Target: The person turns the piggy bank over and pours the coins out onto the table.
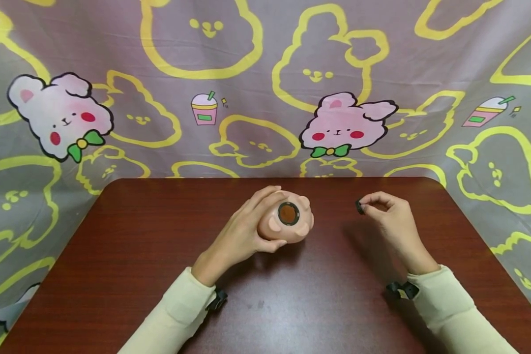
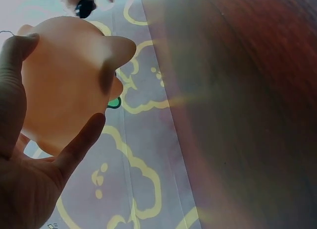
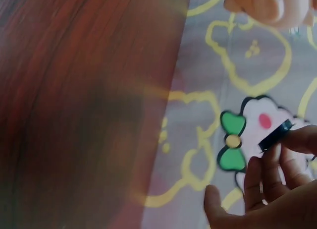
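Observation:
My left hand point(image 1: 243, 226) grips a rounded pinkish piggy bank point(image 1: 270, 231), raised over the table. Its underside, with stubby feet and a dark-rimmed round hole point(image 1: 288, 213), faces the head camera. In the left wrist view, thumb and fingers spread around the smooth body point(image 2: 64, 85). Off to the right, my right hand point(image 1: 394, 219) pinches a small black stopper point(image 1: 360, 206) between thumb and fingertips, apart from the bank. Up close in the right wrist view, that stopper point(image 3: 276, 135) appears edge-on as a thin dark disc.
A dark red-brown wooden table point(image 1: 128, 246) lies beneath both hands. Behind and beside it hangs a grey-pink cloth point(image 1: 256, 98) printed with yellow outlines and cartoon bears. Black wrist mounts point(image 1: 217, 299) sit at the cuffs of the light sleeves point(image 1: 172, 314).

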`<state>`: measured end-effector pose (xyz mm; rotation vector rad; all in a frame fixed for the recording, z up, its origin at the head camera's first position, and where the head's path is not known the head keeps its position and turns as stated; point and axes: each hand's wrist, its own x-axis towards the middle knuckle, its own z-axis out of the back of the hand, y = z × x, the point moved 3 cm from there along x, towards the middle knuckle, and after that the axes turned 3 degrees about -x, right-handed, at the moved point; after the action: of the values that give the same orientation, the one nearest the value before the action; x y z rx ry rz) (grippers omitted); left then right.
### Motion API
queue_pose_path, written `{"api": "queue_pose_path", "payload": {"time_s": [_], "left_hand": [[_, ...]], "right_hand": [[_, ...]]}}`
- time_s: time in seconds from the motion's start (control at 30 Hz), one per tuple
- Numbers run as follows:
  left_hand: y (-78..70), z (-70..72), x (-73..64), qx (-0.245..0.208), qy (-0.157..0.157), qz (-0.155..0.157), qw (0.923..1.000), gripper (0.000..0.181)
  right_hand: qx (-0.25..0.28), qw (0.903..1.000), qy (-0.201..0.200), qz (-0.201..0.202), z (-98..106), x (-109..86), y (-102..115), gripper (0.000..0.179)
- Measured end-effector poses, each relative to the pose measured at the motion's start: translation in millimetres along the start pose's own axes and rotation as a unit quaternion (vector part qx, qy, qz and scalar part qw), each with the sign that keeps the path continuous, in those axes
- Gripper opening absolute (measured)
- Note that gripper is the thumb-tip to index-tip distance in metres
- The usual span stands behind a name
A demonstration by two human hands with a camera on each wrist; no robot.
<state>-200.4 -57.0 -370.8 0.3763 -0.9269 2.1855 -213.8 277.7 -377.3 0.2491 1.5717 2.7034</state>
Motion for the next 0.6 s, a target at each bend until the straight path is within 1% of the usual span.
{"api": "queue_pose_path", "payload": {"time_s": [0.07,0.17,0.27,0.43,0.6], "left_hand": [[-0.9,0.2,0.7,-0.003,-0.002,0.000,1.0000,0.093],[-3.2,-0.1,2.0,-0.008,-0.003,-0.002,1.0000,0.093],[-5.2,-0.9,3.4,-0.012,-0.002,-0.007,0.9999,0.094],[-5.9,-0.4,3.7,-0.007,-0.006,-0.015,0.9998,0.095],[-5.7,0.9,2.5,-0.005,-0.004,-0.011,0.9999,0.094]], "right_hand": [[0.005,0.9992,0.014,-0.038,5.3,4.8,-11.1,0.014],[0.027,0.9945,0.038,-0.094,11.6,10.9,-28.2,0.012],[0.026,0.9895,0.053,-0.132,15.9,15.0,-41.8,0.014],[-0.010,0.9864,0.074,-0.146,19.8,20.7,-53.1,0.018],[-0.044,0.9819,0.100,-0.154,22.5,26.7,-59.8,0.020]]}}
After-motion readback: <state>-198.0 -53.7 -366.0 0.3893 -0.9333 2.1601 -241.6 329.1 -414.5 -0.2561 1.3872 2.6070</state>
